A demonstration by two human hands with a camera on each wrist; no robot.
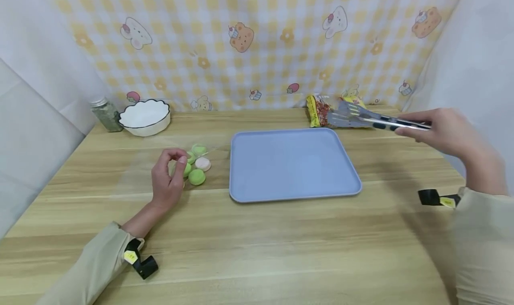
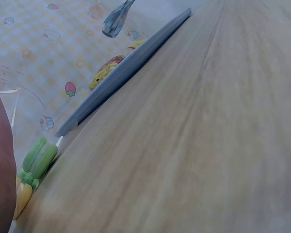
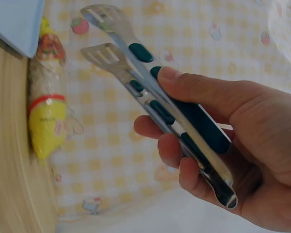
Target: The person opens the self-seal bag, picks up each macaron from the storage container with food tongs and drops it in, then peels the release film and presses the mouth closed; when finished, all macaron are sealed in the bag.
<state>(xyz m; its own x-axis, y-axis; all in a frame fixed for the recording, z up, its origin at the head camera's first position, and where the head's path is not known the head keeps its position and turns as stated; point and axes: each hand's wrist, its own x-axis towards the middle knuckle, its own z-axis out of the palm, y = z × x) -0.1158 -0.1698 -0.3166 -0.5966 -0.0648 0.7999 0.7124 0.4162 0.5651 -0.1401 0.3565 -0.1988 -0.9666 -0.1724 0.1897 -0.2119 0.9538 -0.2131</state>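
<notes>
On the left, several green macarons (image 1: 196, 177) and a pale pink one (image 1: 203, 164) lie with a clear plastic bag (image 1: 134, 173), whose film spreads over the table. My left hand (image 1: 166, 180) is at their near left side, thumb and index finger pinching the film. A green macaron (image 2: 40, 158) and a yellow piece (image 2: 23, 199) show beside that hand in the left wrist view. At the right, my right hand (image 1: 453, 131) grips metal tongs (image 3: 160, 109) with dark green pads, raised above the table. The two slotted heads of the tongs stand slightly apart, with nothing seen between them.
A blue tray (image 1: 293, 164) lies mid-table, between the hands. Behind its right corner are red and yellow food packets (image 1: 319, 111), partly behind the tongs. A white scalloped bowl (image 1: 145, 117) and a glass jar (image 1: 106, 114) stand at the back left, before a checked curtain (image 1: 265, 42).
</notes>
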